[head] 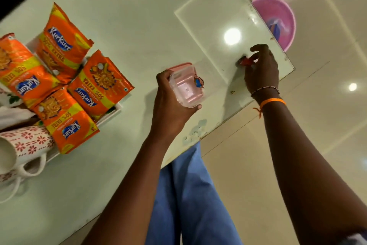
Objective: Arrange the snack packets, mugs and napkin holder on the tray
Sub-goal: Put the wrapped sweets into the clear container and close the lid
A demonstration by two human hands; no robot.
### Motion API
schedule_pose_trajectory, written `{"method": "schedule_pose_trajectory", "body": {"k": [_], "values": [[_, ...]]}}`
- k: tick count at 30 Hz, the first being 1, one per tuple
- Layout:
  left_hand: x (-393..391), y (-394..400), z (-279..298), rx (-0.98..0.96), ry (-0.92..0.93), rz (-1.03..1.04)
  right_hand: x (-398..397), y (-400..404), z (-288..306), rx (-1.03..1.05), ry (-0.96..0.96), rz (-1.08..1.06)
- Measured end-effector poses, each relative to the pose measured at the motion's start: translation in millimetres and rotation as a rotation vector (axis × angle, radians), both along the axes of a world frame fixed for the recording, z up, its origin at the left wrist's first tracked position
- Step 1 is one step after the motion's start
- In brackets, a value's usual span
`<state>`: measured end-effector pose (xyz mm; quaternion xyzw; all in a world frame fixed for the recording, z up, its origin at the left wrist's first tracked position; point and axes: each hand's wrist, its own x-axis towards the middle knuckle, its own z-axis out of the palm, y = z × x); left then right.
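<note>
Pale green glass covers the table (129, 6), scuffed and flaking near its edges; four orange snack packets (65, 78) lie crowded and overlapping on a white tray (117, 108) at the left, with patterned mugs (25, 145) lying on their sides at the tray's near end and partly out of view; wide bare glass stretches from the tray to the right corner; the left hand (170, 103) grips a small clear plastic container (186, 88) above that open stretch; the right hand (262, 68), near the table's right edge, pinches a small red object (245, 61) against the glass; beyond the edge, a pink basin (282, 20) sits on glossy cream floor tiles (327, 16).
</note>
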<state>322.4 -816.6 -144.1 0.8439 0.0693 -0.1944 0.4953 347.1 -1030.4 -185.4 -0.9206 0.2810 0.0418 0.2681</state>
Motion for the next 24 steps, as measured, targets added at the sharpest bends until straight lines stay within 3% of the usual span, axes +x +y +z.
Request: {"method": "schedule_pose_trajectory", "body": {"k": [6,11,14,16,21,24], "values": [[25,-7,-3,0.027,-0.014,0.082,22,50,38,0.255,-0.217,0.132],[49,-6,1,0.021,-0.045,0.123,44,88,59,0.457,-0.224,0.354],[63,1,1,0.025,-0.060,0.194,82,91,59,0.478,-0.294,0.299],[73,8,1,0.026,-0.078,0.243,120,91,51,0.436,-0.294,0.301],[87,23,-5,0.021,-0.100,0.348,203,108,11,0.152,-0.011,0.653],[88,26,-8,0.014,-0.120,0.378,232,117,-10,0.018,0.030,0.755]]}}
